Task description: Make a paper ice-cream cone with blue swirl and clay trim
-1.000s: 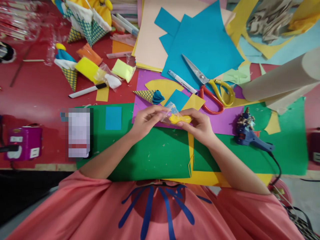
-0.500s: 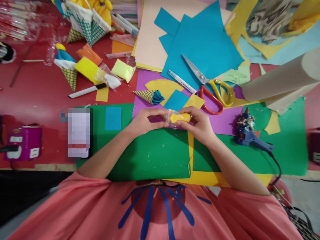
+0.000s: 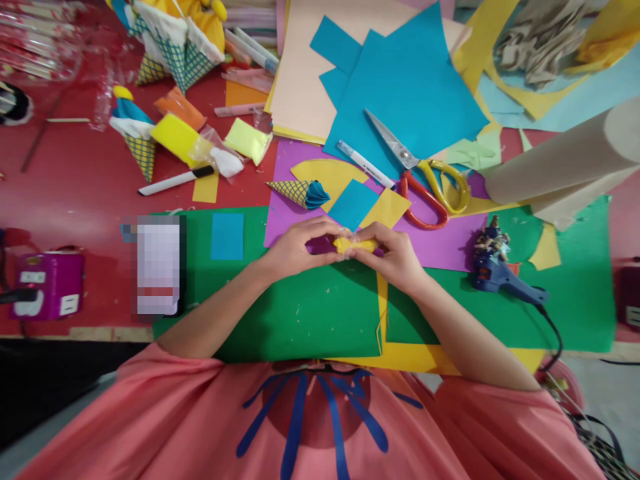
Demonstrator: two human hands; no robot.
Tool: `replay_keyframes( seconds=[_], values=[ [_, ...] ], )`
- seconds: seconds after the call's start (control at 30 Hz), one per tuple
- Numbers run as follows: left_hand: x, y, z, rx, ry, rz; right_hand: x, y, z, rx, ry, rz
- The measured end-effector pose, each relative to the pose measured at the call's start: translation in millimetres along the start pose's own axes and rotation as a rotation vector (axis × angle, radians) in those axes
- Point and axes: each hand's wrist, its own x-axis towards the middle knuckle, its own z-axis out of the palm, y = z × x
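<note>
Nearest is a salmon-pink shirt of soft cloth with dark blue strokes printed on it. Beyond it a flat, matte green sheet covers the near table edge, flecked with tiny paper scraps, with a yellow sheet showing beneath it.

Above the green sheet the left hand and right hand meet, fingertips pressed together. Both pinch a small yellow lump, soft-looking and wrapped in thin, crinkled clear plastic; only a short strip of it shows between the fingers, at the border of the green sheet and the purple sheet.

Left lies a small blue rectangle of card; right, a blue glue gun of hard plastic with a black cord.

Just beyond the hands lie a blue square, a yellow square, and a paper cone with a cross-hatched pattern and pleated blue filling. Right of these are steel scissors with red and yellow loop handles, and a white marker.

Farther off, large teal sheets overlap a peach sheet. Far right, a beige paper roll lies slanted. Far left, more patterned cones stand on the red table.
</note>
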Motion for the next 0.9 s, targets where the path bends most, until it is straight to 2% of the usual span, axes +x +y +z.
replay_keyframes(
  seconds=[0.27, 0.5, 0.73, 0.9],
  values=[
    [-1.5, 3.2, 4.4, 0.013, -0.031, -0.063, -5.0, 2.4, 9.6, -0.012, 0.029, 0.093],
    [-1.4, -0.6, 4.8, -0.001, 0.057, -0.129, -2.1, 0.2, 7.8, -0.011, 0.077, 0.111],
    [-5.2, -3.2, 4.0, 0.067, 0.134, -0.109, 0.8, -1.3, 3.4, 0.006, 0.089, 0.117],
    [-4.8, -0.6, 2.5, 0.079, 0.209, -0.065, 0.5, 2.5, 3.2, 0.039, 0.149, 0.164]
  ],
)
